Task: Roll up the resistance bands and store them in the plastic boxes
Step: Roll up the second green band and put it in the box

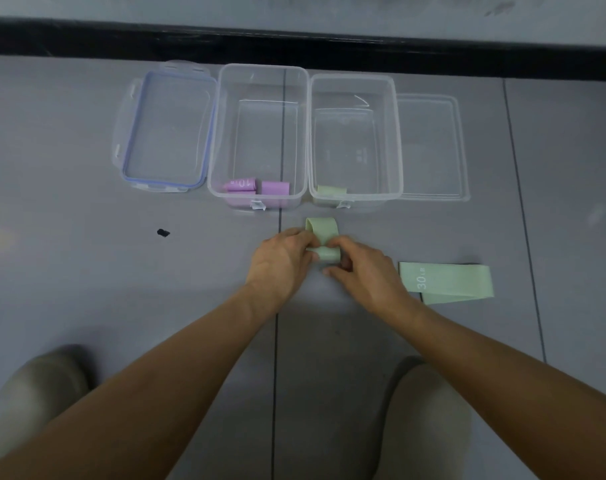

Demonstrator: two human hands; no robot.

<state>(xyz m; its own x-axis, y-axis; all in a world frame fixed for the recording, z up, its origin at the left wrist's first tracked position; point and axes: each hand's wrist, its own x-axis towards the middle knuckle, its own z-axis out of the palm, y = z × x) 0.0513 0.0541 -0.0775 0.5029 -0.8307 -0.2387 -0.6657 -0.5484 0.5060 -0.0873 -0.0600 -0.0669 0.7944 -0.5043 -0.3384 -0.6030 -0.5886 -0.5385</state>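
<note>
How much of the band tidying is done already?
Done: two purple rolls sit in the left box, one green roll in the right box. In hand: the left hand and right hand grip a half-rolled green band. Left: the flat 30 LB band.

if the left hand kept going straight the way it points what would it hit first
The left hand grips the half-rolled green band; past that, likely the near wall of the right-hand clear box, though depth is unclear.
</note>
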